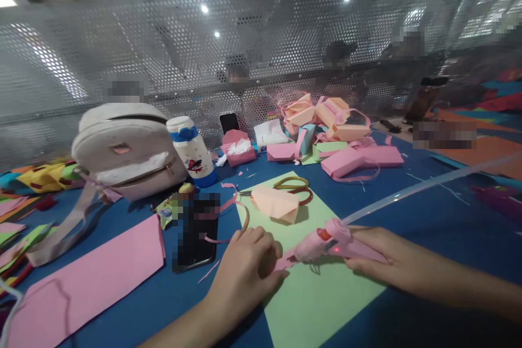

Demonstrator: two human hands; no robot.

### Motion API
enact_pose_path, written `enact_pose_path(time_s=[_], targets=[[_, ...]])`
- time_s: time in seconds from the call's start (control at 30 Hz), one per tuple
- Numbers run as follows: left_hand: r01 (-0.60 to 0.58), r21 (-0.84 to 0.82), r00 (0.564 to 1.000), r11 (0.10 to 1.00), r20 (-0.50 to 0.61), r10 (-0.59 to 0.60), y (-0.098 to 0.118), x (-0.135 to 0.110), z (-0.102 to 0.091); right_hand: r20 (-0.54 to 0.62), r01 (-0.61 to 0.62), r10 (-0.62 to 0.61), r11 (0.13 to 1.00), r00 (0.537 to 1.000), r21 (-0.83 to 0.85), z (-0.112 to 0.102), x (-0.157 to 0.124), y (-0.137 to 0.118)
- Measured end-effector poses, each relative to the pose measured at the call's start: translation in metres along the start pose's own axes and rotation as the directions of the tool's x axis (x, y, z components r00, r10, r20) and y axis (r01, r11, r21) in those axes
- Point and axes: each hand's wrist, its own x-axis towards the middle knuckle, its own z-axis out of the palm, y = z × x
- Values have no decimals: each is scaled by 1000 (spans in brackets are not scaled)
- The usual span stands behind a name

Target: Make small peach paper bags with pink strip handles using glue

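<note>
My right hand (377,255) is wrapped round the handle of a pink hot glue gun (322,242). A long translucent glue stick (408,193) runs out of its back, and a small red light glows on its side. The nozzle points left, close to the fingertips of my left hand (250,261). Those fingers are pinched on a narrow pink paper strip (246,212), which curls up behind the hand. Below both hands lies a sheet of light green paper (310,304). On it rest a folded peach paper piece (275,204) and scissors (291,184), partly covered by that piece.
Left are a phone (199,239), a large pink sheet (93,277), a white backpack (126,152) and a bottle (193,152). Folded paper pieces (314,117) pile up behind, before a perforated metal screen (265,27). A dark bottle (424,100) stands right.
</note>
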Motion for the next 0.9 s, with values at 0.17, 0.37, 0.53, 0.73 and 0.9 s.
enact_pose_path(time_s=[0.17, 0.37, 0.53, 0.73, 0.9], targets=[[23, -72, 999, 997, -21, -24, 0, 0, 3, -42, -44, 46, 998, 998, 41, 2, -2, 1], [18, -144, 1000, 989, -22, -21, -4, 0, 5, -43, -39, 40, 998, 998, 43, 4, -3, 1], [-11, -207, 999, 978, -51, 1, -7, 0, 6, -54, -1, 5, 998, 999, 70, 2, -4, -6], [-22, -296, 995, 955, -99, -8, -9, -1, 7, -76, 6, 0, 998, 997, 69, 2, -5, -8], [-27, -344, 994, 939, -109, -11, -9, 0, 7, -83, -35, 42, 997, 996, 75, 5, -7, 1]])
